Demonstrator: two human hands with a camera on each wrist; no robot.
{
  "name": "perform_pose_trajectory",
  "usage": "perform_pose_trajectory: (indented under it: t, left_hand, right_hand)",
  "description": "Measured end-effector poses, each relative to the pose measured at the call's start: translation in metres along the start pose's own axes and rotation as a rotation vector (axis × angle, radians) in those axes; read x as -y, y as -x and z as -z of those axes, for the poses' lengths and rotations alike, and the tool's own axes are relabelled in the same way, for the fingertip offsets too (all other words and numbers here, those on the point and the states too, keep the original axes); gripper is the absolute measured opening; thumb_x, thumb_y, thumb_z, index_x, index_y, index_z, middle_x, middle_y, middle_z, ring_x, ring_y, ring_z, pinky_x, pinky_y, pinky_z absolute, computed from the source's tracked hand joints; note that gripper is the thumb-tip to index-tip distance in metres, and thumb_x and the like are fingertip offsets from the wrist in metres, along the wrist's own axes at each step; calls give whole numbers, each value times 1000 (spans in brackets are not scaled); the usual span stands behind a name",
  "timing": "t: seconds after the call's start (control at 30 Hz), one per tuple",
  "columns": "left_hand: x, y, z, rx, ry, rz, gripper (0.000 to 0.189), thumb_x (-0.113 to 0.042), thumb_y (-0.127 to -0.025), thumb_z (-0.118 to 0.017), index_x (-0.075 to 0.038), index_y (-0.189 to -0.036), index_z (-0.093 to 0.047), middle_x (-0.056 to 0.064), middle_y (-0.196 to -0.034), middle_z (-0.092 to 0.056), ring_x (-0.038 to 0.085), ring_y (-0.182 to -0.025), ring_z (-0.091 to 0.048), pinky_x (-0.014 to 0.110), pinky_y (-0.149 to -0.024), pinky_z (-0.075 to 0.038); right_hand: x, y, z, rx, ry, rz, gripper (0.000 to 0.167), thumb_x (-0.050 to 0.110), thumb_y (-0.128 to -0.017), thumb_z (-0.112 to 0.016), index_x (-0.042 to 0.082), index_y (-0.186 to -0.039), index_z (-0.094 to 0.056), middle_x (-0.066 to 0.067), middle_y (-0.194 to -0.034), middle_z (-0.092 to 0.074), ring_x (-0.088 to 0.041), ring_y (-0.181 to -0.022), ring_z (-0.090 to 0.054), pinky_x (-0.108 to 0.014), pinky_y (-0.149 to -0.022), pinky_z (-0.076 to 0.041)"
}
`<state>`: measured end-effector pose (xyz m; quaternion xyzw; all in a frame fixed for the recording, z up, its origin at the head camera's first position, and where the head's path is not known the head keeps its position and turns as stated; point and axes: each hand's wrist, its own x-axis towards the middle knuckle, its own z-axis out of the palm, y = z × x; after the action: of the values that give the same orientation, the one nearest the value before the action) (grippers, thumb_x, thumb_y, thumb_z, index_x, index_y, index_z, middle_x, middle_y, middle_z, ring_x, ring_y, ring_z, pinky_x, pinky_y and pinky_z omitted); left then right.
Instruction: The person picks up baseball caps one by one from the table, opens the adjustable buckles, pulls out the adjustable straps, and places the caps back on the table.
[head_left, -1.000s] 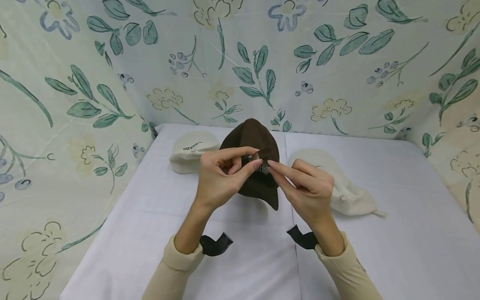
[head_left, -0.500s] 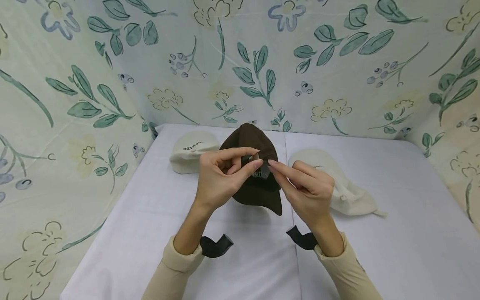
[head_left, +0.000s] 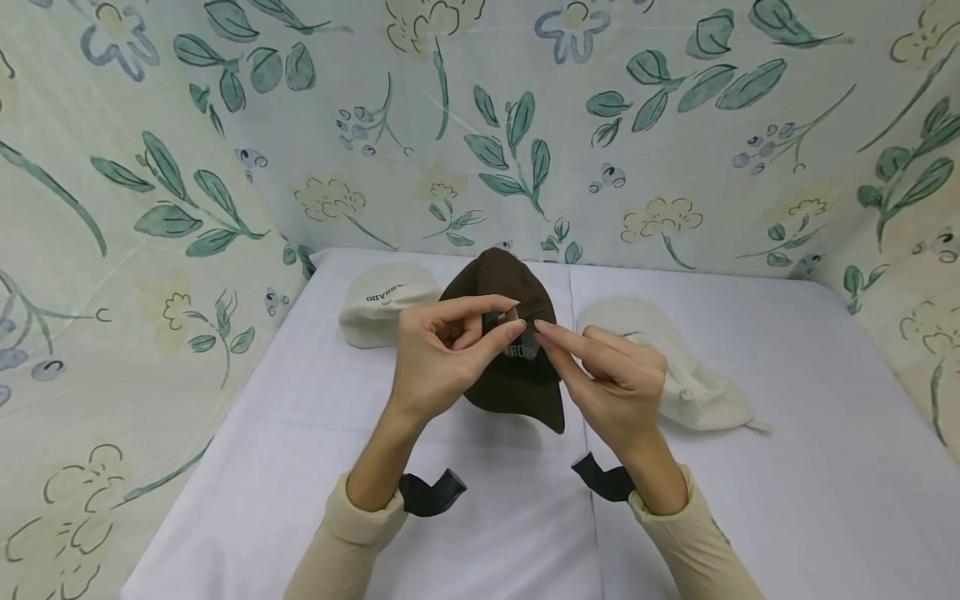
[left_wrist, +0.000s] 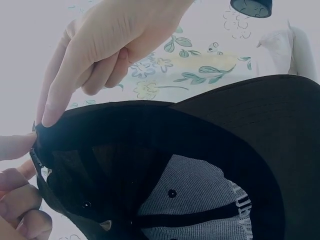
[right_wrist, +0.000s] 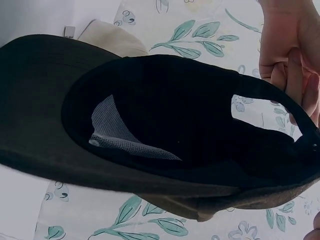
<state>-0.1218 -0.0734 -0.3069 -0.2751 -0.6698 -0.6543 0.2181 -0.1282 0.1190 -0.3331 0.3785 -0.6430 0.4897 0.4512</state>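
A dark brown cap (head_left: 510, 279) hangs between my two hands above the table in the head view, its brim (head_left: 517, 400) pointing down and towards me. My left hand (head_left: 442, 350) pinches the cap's back strap between thumb and index finger. Close beside it, my right hand (head_left: 611, 367) pinches the back strap with thumb and fingertips. The right wrist view shows the strap (right_wrist: 272, 90) arching over the opening at the cap's back. Inside the cap, the left wrist view shows pale mesh lining (left_wrist: 190, 187). The fastening itself is mostly hidden by my fingertips.
A cream cap (head_left: 382, 317) with dark lettering lies on the left of the white-covered table (head_left: 495, 542). Another cream cap (head_left: 697, 387) lies on the right, partly behind my right hand. A floral cloth (head_left: 420, 108) hangs behind and at the sides.
Over the second, the brown cap has tilted, with its crown sinking a little and its brim swinging lower and slightly right. Both hands have stayed nearly still and keep their pinch.
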Motion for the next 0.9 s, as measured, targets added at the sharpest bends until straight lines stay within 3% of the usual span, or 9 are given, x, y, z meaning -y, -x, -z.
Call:
perform_pose_trajectory:
  t: [0.57, 0.9]
  left_hand:
    - [-1, 2, -3, 2, 20, 30, 16, 2, -84, -82, 1, -100, -79, -1, -55, -30, 8, -45, -26, 22, -44, -25]
    - [2, 3, -7, -18, 12, -12, 16, 3, -84, -82, 0, -100, -79, -1, -56, -30, 8, -46, -25, 22, -44, -24]
  right_hand:
    - [3, 1, -2, -36, -21, -38, 23, 17, -92, -80, -5, -88, -81, 5, -50, -22, -5, -50, -14, -15, -51, -11]
    - [9, 0, 0, -33, 66, -65, 30, 22, -95, -77, -5, -85, -80, 4, -51, -23, -5, -50, -15, -16, -51, -11]
